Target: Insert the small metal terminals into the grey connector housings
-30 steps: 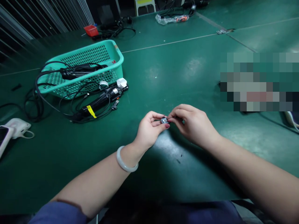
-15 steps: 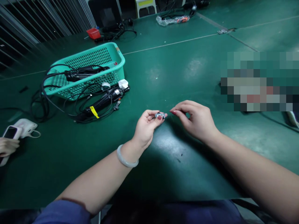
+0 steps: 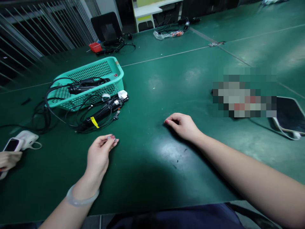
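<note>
My left hand (image 3: 98,156) is closed in a pinch around a small silvery-blue piece (image 3: 115,139), mostly covered by the thumb and fingers. It is low over the table's left half, just in front of a black cylindrical device (image 3: 102,112) with a yellow tag and coiled cables. A pale bangle (image 3: 82,199) circles that wrist. My right hand (image 3: 183,126) rests near the table's middle, thumb and fingertips pressed together. Whether anything is between those fingertips I cannot make out. The two hands are well apart.
A turquoise basket (image 3: 121,78) holds black devices and cables. Another person's hand (image 3: 9,159) is at the left edge beside a white device (image 3: 28,138). A phone (image 3: 291,114) with a cable lies right, near a blurred patch. Small dark bits (image 3: 175,166) lie on the green table (image 3: 143,178).
My left hand has moved away from the right, leftward and nearer to me, still pinching the small piece. My right hand has lowered onto the table. The view has shifted slightly.
</note>
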A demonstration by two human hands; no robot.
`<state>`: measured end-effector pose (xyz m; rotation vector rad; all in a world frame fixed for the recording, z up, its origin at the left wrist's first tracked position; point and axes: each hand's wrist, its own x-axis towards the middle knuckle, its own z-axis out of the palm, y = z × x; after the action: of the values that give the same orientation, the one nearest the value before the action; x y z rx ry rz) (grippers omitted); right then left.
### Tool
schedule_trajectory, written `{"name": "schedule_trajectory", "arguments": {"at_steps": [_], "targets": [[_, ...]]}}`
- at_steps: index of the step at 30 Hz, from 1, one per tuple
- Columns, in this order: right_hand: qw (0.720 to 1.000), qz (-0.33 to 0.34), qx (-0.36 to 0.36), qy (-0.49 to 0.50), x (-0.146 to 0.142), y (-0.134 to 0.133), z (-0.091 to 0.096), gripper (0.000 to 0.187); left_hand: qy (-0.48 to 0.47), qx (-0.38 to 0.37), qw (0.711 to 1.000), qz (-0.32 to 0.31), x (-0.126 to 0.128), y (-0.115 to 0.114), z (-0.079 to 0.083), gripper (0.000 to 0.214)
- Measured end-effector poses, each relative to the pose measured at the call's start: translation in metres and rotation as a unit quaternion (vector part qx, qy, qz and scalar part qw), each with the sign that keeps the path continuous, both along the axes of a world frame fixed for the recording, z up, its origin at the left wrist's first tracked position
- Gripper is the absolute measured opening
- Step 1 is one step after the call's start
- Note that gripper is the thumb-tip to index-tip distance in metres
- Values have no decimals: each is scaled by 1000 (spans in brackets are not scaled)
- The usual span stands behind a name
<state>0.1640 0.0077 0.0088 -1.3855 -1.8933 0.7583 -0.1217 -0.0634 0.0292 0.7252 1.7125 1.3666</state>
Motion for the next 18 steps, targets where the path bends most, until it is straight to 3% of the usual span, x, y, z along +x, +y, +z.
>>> {"name": "schedule_trajectory", "arguments": {"at_steps": [4, 10, 14, 18], "targets": [[1000, 3, -2, 0, -1, 1, 1, 18, 182, -59, 981, -26, -22, -5, 5, 30], [1000, 19, 4, -4, 1, 2, -1, 18, 438, -93, 887, -110, -20, -1, 14, 26], [1000, 27, 11, -6, 0, 3, 0, 17, 540, -87, 823, -153, -22, 3, 12, 27], [999, 33, 4, -1, -1, 4, 1, 18, 593, -51, 784, -176, -28, 7, 6, 35]]}}
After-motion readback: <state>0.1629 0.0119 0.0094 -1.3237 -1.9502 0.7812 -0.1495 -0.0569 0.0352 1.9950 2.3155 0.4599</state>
